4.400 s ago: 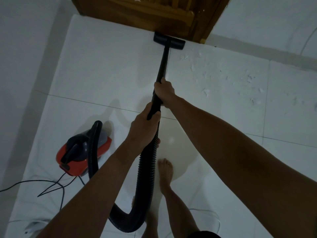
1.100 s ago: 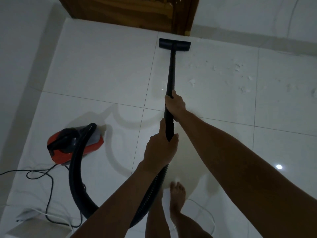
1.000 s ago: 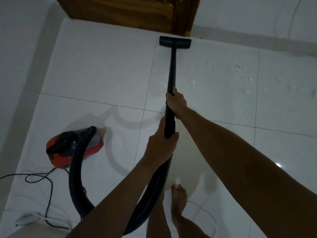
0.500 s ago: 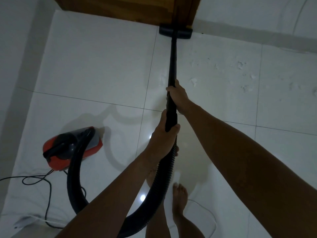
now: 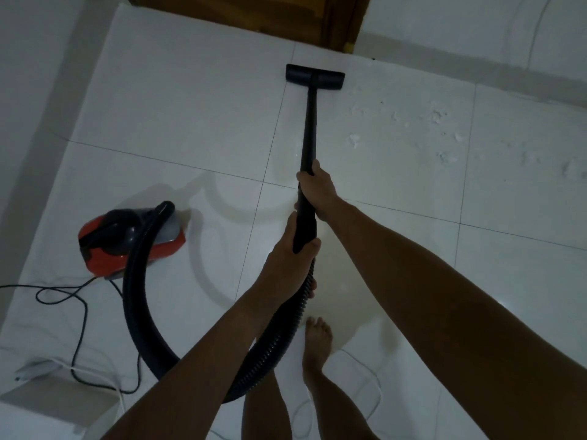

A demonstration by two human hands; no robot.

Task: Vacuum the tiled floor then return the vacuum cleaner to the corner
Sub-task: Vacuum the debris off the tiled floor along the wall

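Both my hands grip the black vacuum wand. My right hand holds it higher up the tube; my left hand holds its lower end where the ribbed black hose joins. The flat black floor head rests on the white tiled floor, a short way in front of the wooden door. The hose loops down and left to the red and black vacuum body, which sits on the floor to my left. White debris flecks lie scattered on the tiles right of the wand.
A brown wooden door closes the far side. A white wall runs along the left. A black power cord and a white cable trail at lower left beside a white box. My bare foot stands below the hose.
The floor head was pushed forward against the door threshold, then pulled back toward me; it now sits a short way off the door. Both hands kept their grip.
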